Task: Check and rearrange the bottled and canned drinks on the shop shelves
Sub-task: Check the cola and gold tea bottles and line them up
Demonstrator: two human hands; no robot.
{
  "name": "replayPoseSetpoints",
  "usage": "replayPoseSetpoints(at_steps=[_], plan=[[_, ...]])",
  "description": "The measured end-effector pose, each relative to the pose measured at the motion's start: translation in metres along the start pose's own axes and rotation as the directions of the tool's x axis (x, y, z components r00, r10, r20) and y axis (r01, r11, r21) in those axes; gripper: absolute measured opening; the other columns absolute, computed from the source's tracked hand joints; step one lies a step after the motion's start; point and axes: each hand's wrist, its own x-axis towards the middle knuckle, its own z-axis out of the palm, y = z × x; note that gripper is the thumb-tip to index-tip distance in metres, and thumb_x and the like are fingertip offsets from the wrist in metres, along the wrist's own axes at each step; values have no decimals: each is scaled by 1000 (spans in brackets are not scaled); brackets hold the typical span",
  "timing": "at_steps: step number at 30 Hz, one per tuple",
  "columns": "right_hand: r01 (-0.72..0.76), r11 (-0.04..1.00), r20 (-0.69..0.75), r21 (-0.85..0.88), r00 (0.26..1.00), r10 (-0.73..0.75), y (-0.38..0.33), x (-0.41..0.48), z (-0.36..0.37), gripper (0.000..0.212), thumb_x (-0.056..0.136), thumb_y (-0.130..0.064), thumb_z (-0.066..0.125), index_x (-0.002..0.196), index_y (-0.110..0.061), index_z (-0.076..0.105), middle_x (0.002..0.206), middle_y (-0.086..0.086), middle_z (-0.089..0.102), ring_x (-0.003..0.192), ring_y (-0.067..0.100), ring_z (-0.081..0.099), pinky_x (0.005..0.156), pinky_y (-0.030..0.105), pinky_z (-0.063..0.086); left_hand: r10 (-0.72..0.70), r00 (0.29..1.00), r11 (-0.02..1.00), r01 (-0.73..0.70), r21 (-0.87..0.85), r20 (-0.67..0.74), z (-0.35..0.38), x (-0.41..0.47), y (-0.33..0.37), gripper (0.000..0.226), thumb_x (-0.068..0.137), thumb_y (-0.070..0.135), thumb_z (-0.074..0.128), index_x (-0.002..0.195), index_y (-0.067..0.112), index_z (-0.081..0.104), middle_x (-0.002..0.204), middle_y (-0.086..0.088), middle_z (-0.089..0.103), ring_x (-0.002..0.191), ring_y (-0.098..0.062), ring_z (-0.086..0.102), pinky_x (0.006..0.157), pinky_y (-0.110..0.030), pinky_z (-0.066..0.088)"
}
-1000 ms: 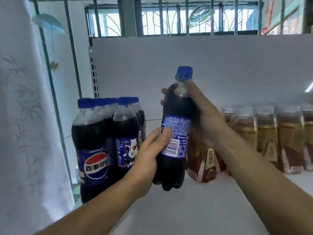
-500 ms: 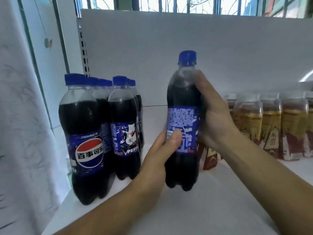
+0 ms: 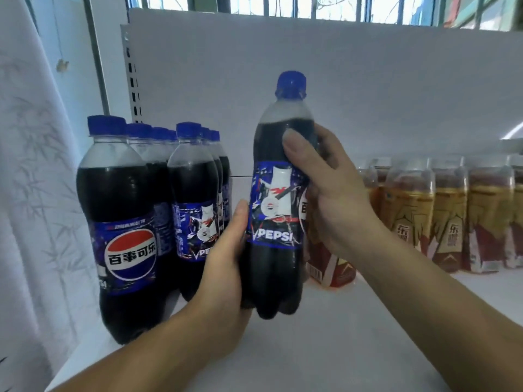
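I hold a Pepsi bottle (image 3: 278, 213) with a blue cap upright just above the white shelf (image 3: 325, 343), its PEPSI label facing me. My left hand (image 3: 223, 278) grips its lower body from the left. My right hand (image 3: 331, 193) wraps its upper body from the right, thumb across the front. To the left stand two rows of several more Pepsi bottles (image 3: 124, 222). Behind my right arm a row of amber drink bottles (image 3: 450, 213) with red and gold labels runs to the right.
A white back panel (image 3: 339, 94) closes the shelf behind, with a slotted upright (image 3: 133, 80) at its left end. A white patterned curtain (image 3: 31, 193) hangs at far left. Barred windows show above. Bare shelf surface lies in front of the held bottle.
The bottle has been turned in my hands: the barcode side faced me before, the PEPSI front faces me now. It stays at about the same spot above the shelf.
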Motion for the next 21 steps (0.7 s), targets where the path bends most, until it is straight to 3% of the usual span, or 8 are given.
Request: replayPoseSetpoints(at_steps=[2,4,7,10,12,15,18,21], plan=[[-155,982,108,107,984,144,1,0,1,69,78,-40,73,139,-18,49,117,7,72,104,29,72,82,39,58,-110,991,993,112,-27,73,-1,-4,0,67,72,69,49,79,9,79,79,-19,70,59,-30,66,53,-32,53],[-199,971,141,134,974,180,-2,1,-3,65,81,-34,68,141,-18,49,117,11,71,110,37,70,86,44,59,-177,978,982,183,-53,108,-1,-3,-1,68,75,68,49,81,7,79,81,-19,70,59,-31,67,53,-33,54],[-107,992,38,69,994,104,-5,-1,-5,65,78,-34,80,136,-21,53,108,6,73,99,31,73,81,41,59,-116,992,992,119,-52,51,1,2,-1,67,77,66,51,98,9,80,96,-17,75,76,-31,72,70,-38,57],[4,998,-71,-69,997,-9,-3,-1,-2,75,66,-37,82,134,-29,51,114,3,71,91,21,75,78,36,60,19,999,999,-18,28,-34,1,3,-1,64,68,65,57,106,19,78,106,-10,76,92,-27,73,86,-39,53],[-34,999,-38,-37,999,33,-1,0,-2,74,73,-38,84,137,-28,48,117,6,69,95,25,74,80,38,60,-9,998,999,12,34,-67,-3,3,-2,65,65,66,60,102,16,79,97,-12,76,83,-30,73,76,-38,57],[-168,977,85,132,984,158,0,0,-4,65,81,-35,68,141,-17,49,125,16,67,111,36,68,86,43,59,-173,981,980,180,-81,87,-5,-4,2,62,79,62,54,89,6,78,82,-16,71,62,-29,67,55,-32,55],[-134,982,76,135,989,124,-1,0,-6,61,81,-31,68,137,-14,52,114,13,70,103,33,69,83,42,59,-189,976,977,198,-80,104,-3,-1,1,64,84,62,50,89,4,79,86,-16,73,66,-29,70,61,-36,59],[11,999,-12,-52,1000,-11,-2,1,-5,67,77,-33,77,137,-21,51,110,2,71,91,22,74,78,35,59,-69,996,996,72,45,-60,4,16,5,50,95,50,49,111,10,75,109,-13,75,67,-13,74,66,-26,57]])
